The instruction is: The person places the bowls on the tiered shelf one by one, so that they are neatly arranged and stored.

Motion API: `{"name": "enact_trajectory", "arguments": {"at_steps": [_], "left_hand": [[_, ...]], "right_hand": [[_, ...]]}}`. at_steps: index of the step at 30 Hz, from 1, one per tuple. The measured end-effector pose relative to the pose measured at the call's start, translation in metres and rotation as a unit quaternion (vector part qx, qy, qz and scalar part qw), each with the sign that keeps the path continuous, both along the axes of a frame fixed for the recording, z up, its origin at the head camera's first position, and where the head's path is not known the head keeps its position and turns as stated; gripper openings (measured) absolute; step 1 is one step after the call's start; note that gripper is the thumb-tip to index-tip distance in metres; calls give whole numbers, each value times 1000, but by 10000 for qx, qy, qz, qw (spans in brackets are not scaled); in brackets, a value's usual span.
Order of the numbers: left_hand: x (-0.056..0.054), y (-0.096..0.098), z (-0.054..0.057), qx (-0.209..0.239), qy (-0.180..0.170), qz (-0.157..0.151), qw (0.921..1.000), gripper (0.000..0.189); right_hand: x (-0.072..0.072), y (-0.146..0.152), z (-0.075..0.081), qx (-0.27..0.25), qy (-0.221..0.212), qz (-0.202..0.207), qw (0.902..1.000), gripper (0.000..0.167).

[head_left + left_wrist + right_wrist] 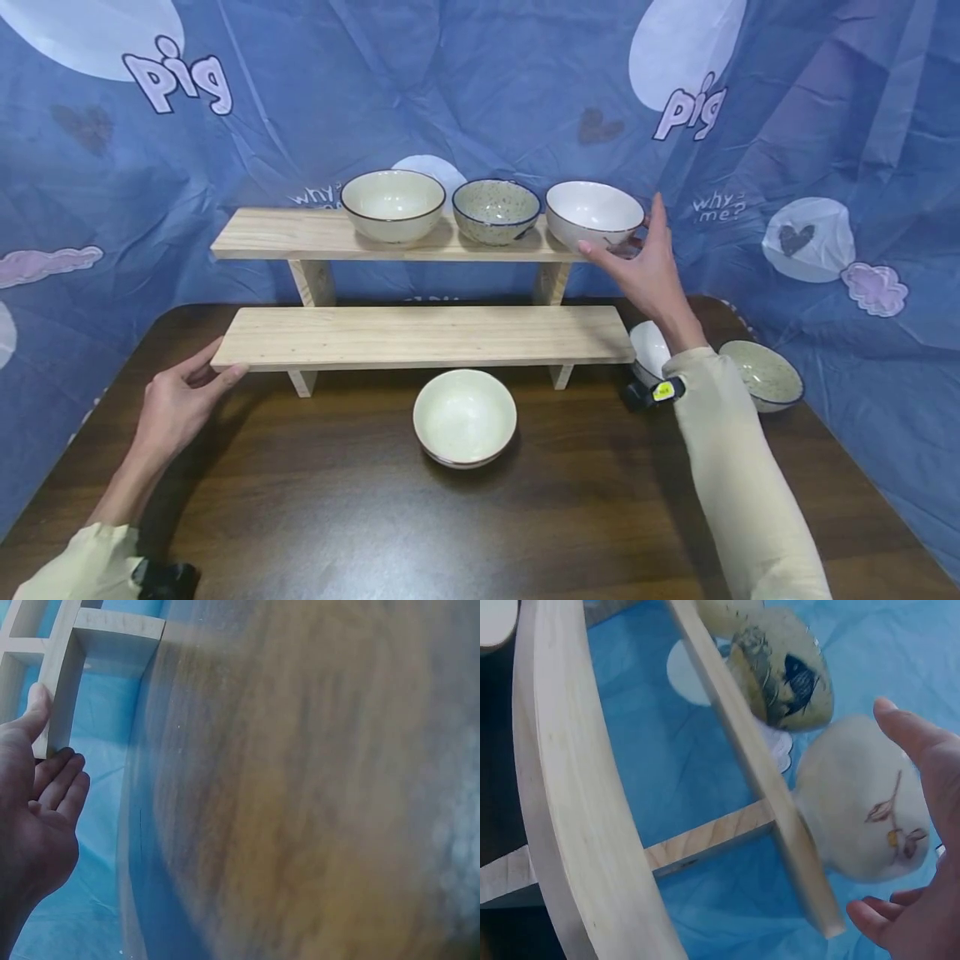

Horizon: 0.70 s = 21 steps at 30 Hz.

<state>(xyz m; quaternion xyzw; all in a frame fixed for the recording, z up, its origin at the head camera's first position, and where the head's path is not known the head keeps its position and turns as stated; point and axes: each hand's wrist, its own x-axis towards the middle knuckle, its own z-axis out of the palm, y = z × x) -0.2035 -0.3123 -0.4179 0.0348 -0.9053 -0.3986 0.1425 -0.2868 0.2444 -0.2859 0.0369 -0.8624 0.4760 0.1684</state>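
Note:
A two-tier wooden shelf [427, 336] stands on the table. My left hand [174, 408] grips the left end of its lower board, thumb on one side and fingers on the other, as the left wrist view [37, 817] also shows. Up on the top board is a white bowl [592, 206] with a dark rim and a painted flower sprig [889, 825]. My right hand [651, 271] is spread around that bowl's right side, thumb at its front; in the right wrist view the lower fingers [885, 911] stand apart from it. Left of it sit a speckled blue-rimmed bowl [496, 213] and a cream bowl [393, 207].
In front of the shelf, another cream bowl [465, 418] stands on the brown table [315, 500]. A white bowl [649, 350] and a speckled greenish bowl [763, 373] lie to the right, partly behind my right arm. A blue printed cloth [480, 92] hangs behind.

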Motion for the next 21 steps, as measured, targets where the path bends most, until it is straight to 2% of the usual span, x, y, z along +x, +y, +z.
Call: {"name": "enact_trajectory", "arguments": {"at_steps": [4, 9, 15, 18, 21], "left_hand": [[0, 0, 0, 6, -2, 6, 10000, 69], [0, -1, 0, 3, 32, -1, 10000, 69], [-1, 0, -1, -25, 76, -10, 10000, 68], [-1, -1, -1, -29, 93, -11, 10000, 67], [-1, -1, -1, -20, 95, -5, 10000, 67]], "right_hand": [[14, -1, 2, 160, 140, -212, 9995, 119], [33, -3, -2, 81, 372, -53, 9993, 115], [56, -7, -21, 43, 568, 311, 9979, 111], [66, -10, -32, -69, 946, 486, 9943, 104], [75, -13, -46, -294, 1470, 733, 9860, 96]]}}
